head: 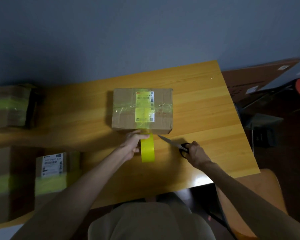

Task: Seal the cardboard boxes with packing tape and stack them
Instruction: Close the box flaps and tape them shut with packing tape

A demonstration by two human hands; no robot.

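The box point(142, 110) sits mid-frame on the counter point(206, 110); the left hand point(134, 144), fingers curled round the tape roll point(147, 149) just below it, should hold the strip taut while the right hand point(196, 152), gripping scissors point(171, 142), snips close to the box.

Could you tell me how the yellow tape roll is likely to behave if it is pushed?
Held on edge by the left hand, the tape roll would probably roll if nudged. Its strip looks stuck to the box, so it is likely tethered there.
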